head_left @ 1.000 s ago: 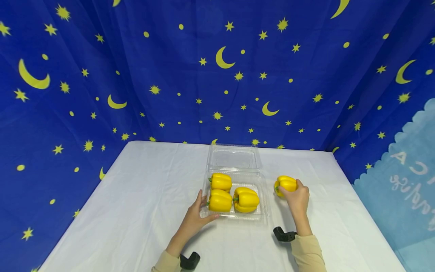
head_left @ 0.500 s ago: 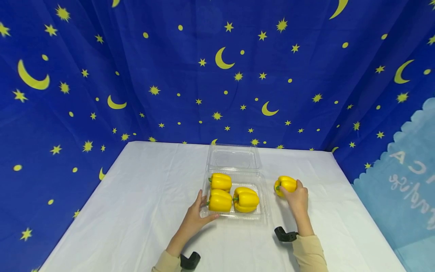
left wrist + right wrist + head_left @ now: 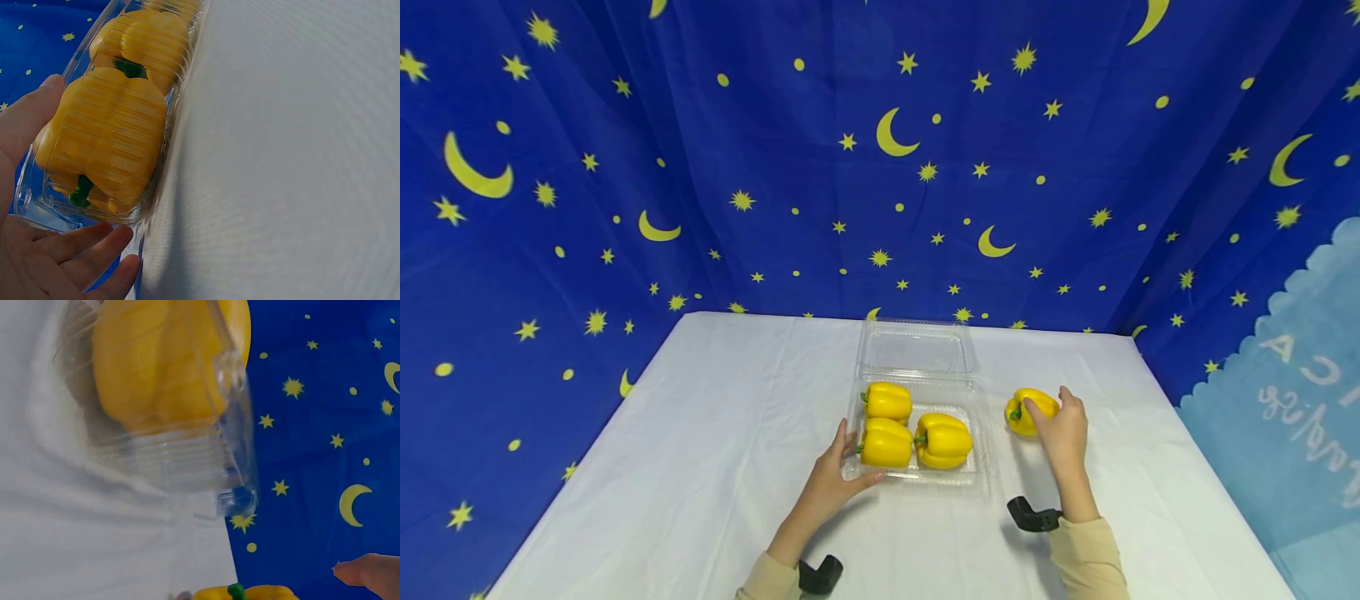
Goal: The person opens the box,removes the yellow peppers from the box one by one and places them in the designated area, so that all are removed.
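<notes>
A clear hinged plastic container [image 3: 958,410] lies with its lid folded back. Inside are three yellow bell peppers: one at back left [image 3: 889,401], one at front left [image 3: 886,443], one at right [image 3: 943,442]. My left hand [image 3: 829,479] spans the front left corner, its thumb along the near edge and fingers at the left side; the left wrist view shows them extended. Right of the container, another yellow bell pepper [image 3: 1021,402] lies on the cloth. My right hand [image 3: 1065,433] is beside it, thumb overlapping the pepper in the head view. The right wrist view shows the thumb [image 3: 372,574] apart from it.
The transparent lid [image 3: 917,348] reaches toward the table's back edge. White cloth covers the table [image 3: 722,433]. A blue curtain [image 3: 820,108] with yellow stars and moons hangs behind and at the sides. Black wrist-worn pieces [image 3: 1033,515] sit below the hands.
My right hand has loosened from the pepper and shifted slightly right, uncovering more of it. The pepper on the cloth, the left hand and the container look unmoved.
</notes>
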Demonstrator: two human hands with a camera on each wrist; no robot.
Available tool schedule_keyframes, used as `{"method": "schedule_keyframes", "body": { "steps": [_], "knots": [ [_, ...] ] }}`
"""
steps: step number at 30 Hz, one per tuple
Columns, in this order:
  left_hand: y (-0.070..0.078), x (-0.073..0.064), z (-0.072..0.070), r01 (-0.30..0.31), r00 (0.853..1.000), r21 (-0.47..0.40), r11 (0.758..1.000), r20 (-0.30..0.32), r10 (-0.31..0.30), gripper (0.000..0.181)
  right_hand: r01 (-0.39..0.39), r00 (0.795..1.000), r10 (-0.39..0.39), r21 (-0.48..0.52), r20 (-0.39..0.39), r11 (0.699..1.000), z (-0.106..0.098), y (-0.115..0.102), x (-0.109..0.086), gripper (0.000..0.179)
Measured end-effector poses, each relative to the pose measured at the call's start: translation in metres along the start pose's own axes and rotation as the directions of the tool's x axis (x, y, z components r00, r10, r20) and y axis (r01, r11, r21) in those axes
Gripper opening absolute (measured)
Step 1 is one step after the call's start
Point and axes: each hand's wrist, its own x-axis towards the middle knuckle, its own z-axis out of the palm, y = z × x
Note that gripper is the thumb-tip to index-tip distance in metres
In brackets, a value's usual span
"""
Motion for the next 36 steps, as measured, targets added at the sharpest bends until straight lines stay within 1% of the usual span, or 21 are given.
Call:
{"method": "schedule_keyframes", "body": {
  "steps": [7, 15, 23, 27, 36],
  "knots": [
    [-0.001, 0.001, 0.000, -0.007, 1.000, -0.003, 1.000, 0.002, 0.007, 0.109, -0.014, 0.999, 0.015, 0.033, -0.029, 0.999, -0.001, -0.015, -0.006, 0.066],
    [0.000, 0.000, -0.001, 0.008, 1.000, -0.001, 1.000, 0.008, -0.008, 0.109, 0.025, 0.999, -0.023, 0.067, -0.044, 0.997, 0.000, -0.029, -0.015, 0.065],
    [0.001, -0.001, -0.001, 0.013, 1.000, -0.002, 1.000, 0.011, -0.013, 0.110, 0.048, 0.999, -0.046, 0.091, -0.024, 0.995, 0.001, -0.040, -0.022, 0.068],
    [0.001, -0.001, -0.001, 0.009, 1.000, 0.001, 1.000, 0.009, -0.009, 0.110, 0.057, 0.998, -0.057, 0.087, -0.005, 0.995, 0.001, -0.045, -0.025, 0.070],
    [0.002, -0.001, -0.001, -0.006, 1.000, -0.001, 1.000, 0.008, 0.006, 0.109, 0.099, 0.995, -0.100, 0.100, 0.005, 0.990, 0.006, -0.054, -0.032, 0.070]
  ]
}}
